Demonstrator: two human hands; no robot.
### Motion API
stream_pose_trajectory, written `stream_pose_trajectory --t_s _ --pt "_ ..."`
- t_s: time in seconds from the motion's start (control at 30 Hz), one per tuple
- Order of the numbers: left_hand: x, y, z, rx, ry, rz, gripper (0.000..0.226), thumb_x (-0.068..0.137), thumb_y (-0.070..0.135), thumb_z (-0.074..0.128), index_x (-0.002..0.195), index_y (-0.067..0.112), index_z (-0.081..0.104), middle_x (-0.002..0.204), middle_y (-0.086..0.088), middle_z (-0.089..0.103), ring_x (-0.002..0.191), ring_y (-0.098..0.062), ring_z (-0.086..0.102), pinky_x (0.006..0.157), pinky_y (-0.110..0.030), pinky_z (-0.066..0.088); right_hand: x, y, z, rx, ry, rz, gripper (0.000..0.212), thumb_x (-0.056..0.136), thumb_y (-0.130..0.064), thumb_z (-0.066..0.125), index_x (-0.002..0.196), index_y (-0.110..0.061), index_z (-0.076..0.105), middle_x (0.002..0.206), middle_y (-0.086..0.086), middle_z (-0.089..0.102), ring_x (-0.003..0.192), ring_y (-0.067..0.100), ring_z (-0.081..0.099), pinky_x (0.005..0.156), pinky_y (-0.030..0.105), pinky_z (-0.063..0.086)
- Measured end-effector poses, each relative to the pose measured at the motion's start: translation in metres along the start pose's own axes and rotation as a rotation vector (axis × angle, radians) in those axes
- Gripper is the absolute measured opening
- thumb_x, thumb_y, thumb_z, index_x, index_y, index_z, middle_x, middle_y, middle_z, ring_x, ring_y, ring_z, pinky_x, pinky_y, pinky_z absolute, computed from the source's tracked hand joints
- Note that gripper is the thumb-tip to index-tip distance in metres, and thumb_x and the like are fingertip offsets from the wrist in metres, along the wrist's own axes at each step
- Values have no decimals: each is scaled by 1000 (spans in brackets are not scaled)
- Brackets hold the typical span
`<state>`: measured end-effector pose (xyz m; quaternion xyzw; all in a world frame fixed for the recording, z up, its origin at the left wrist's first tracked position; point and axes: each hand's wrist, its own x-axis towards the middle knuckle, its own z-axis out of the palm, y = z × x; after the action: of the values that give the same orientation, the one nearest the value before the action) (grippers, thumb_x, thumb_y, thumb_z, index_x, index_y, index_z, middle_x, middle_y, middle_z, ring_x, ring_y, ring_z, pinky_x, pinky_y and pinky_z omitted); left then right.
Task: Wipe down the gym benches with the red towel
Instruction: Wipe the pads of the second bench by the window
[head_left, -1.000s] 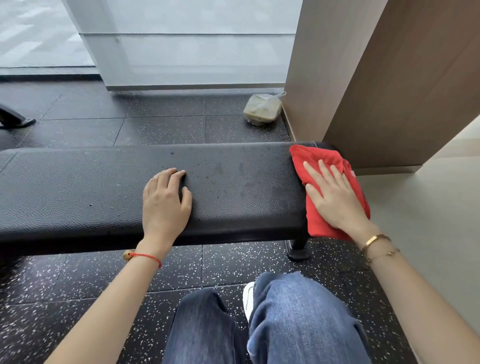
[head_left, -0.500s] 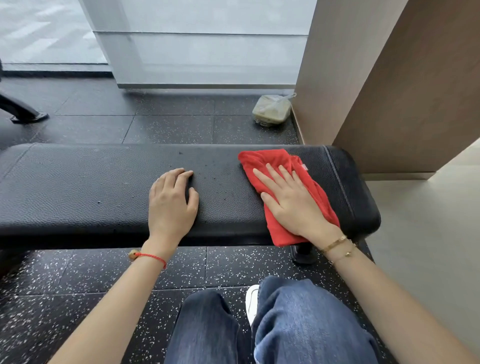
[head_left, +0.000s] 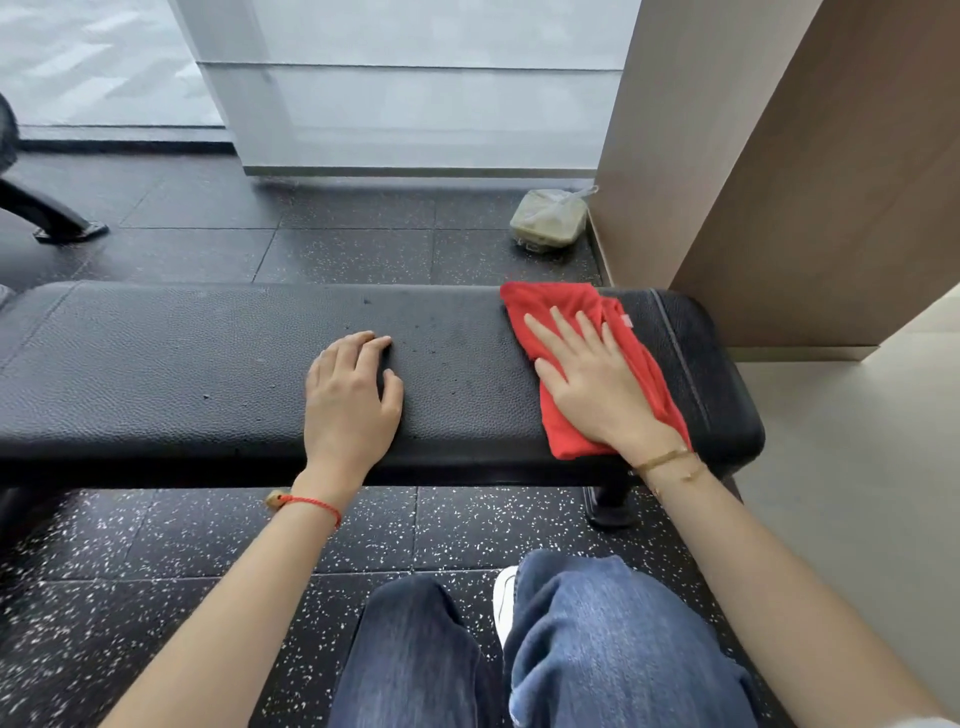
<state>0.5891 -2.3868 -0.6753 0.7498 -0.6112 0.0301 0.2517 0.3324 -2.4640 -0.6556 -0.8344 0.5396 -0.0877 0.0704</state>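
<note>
No text, brand or number can be read anywhere; the small white tag on the red towel (head_left: 582, 364) is too blurred to make out.

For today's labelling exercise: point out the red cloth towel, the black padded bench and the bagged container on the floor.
Red cloth towel (head_left: 558, 306): head view, far corner.
Black padded bench (head_left: 182, 364): head view, bare top.
Bagged container (head_left: 548, 221): head view, lid.

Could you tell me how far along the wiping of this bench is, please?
In hand: the right hand presses the towel flat near the bench's right end, while the left hand rests mid-bench. Specks show beside it, so that stretch looks unwiped. No other bench is clearly visible.
</note>
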Motion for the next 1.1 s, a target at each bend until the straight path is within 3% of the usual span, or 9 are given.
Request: stream_pose_trajectory --t_s 0.13,0.33,0.43,0.67,0.9,1.1 --pt "0 -3 1 -3 -1 7 40 94 24 50 132 12 55 137 -6 53 132 -25 43 114 -43 32 -39 26 -3 -3 57 2 53 100 -39 36 151 -40 22 161 -2 21 149 24 14 123 41 2" --pt "0 -3 0 -1 -2 6 40 95 24 50 133 12 55 137 -6 53 132 -25 43 114 -43 32 -3 85 -19 -28 27 313 53 102 -40 29 153 -38 16 163 2 12 150 28 9 122 44 -1" --pt "0 -3 1 -6 0 7 40 94 24 50 132 12 55 137 -6 54 132 -25 43 114 -43 32 11 86 -20 -4 17 366 54 102 -40 28 154 -36 14 163 5 9 150 31 8 122 45 0" --pt "-1 -2 1 10 -2 11 40 94 22 51 132 11 55 137 -7 53 131 -27 43 114 -43 31 -43 83 -12 5 55 270 53 100 -44 28 151 -45 13 163 -3 10 150 25 7 122 40 -2" --pt "-1 1 2 25 2 2 39 94 21 50 132 11 55 137 -8 53 131 -27 43 115 -44 30 27 56 -15 -16 -13 294 55 102 -42 26 154 -38 10 164 5 6 150 30 3 122 45 -5" --pt "-1 -1 2 9 0 5 40 94 22 50 132 11 55 138 -7 53 132 -26 43 115 -43 30 12 -17 2 26 -6 -34 55 101 -39 35 153 -38 17 163 0 13 150 25 9 122 40 -2"
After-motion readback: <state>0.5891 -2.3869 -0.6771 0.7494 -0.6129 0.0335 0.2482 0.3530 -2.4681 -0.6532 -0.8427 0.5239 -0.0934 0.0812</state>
